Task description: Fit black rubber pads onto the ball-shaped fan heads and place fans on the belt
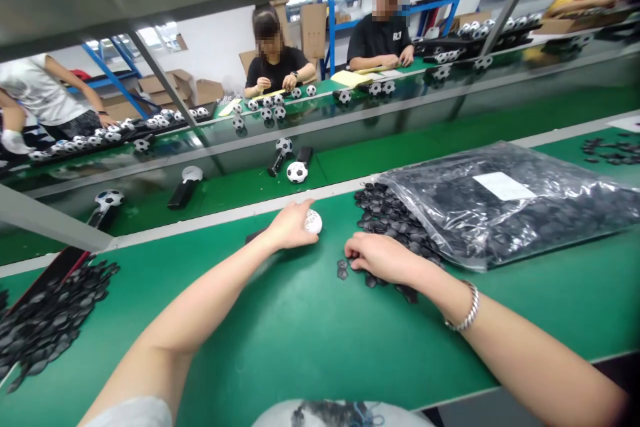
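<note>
My left hand (293, 225) is closed round a white ball (313, 221) with dark openings in its surface. A black handle (256, 235) sticks out behind the wrist on the left, mostly hidden by my arm. To the right, my right hand (377, 257) rests at the near edge of a heap of black pentagon pieces (387, 217), its fingers curled and pinched together. Whether a piece is between those fingertips is hidden. A few loose black pentagon pieces (343, 269) lie on the green table by the fingertips.
A clear plastic bag (545, 207) full of black pieces lies right of the heap. More black pieces (55, 313) are piled at the left. Beyond the table's pale edge, ball-topped black handles (299, 170) lie on a green conveyor (360, 153). Several co-workers sit or stand opposite.
</note>
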Tool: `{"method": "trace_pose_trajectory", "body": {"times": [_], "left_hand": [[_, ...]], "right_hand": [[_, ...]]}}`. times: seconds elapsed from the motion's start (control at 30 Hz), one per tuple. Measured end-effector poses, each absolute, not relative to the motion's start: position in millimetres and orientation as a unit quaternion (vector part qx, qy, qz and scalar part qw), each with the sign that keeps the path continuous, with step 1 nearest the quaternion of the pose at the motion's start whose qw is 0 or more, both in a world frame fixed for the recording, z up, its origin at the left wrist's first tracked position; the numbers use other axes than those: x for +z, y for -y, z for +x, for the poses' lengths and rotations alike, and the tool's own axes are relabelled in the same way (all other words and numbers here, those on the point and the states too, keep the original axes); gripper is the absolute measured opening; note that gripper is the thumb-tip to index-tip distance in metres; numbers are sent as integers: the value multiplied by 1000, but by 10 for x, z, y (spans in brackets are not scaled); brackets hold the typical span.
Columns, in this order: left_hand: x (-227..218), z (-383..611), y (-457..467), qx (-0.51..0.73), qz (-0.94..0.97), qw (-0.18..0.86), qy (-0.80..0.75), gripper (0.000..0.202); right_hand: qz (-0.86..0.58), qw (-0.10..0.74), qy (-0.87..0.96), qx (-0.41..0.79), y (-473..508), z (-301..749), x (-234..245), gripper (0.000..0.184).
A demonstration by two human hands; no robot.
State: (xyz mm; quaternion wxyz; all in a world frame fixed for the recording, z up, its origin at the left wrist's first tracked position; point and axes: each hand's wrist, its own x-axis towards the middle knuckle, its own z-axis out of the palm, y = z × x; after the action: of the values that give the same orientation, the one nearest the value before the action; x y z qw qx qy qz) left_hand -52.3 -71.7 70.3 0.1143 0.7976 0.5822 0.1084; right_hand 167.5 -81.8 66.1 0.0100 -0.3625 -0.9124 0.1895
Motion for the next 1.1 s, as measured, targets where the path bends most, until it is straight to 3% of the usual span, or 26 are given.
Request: {"method": "trace_pose_trajectory", "body": {"times": [0.13,0.3,0.4,0.63,0.9,1.1], "left_hand": [[730,-586,837,110,798,135,-577,96],[776,-719,1131,95,796,130,-583,70],[763,-684,1338,88,790,149,-588,66],[746,-565,1536,89,762,175,-617,67],[736,-554,1547,93,760,166,-621,65],[719,-552,1553,94,760,158,-624,65]], "right_hand": [[-361,-2,911,198,824,1671,698,8],[-364,-7,903,229,823,1662,692,13],[-341,-11,912,226,813,1677,679,11],[-327,94,913,226,829,1654,678,8],[-367,54,909,189,976,1467,573,5],[-315,117,907,254,965,1506,575,12]]}}
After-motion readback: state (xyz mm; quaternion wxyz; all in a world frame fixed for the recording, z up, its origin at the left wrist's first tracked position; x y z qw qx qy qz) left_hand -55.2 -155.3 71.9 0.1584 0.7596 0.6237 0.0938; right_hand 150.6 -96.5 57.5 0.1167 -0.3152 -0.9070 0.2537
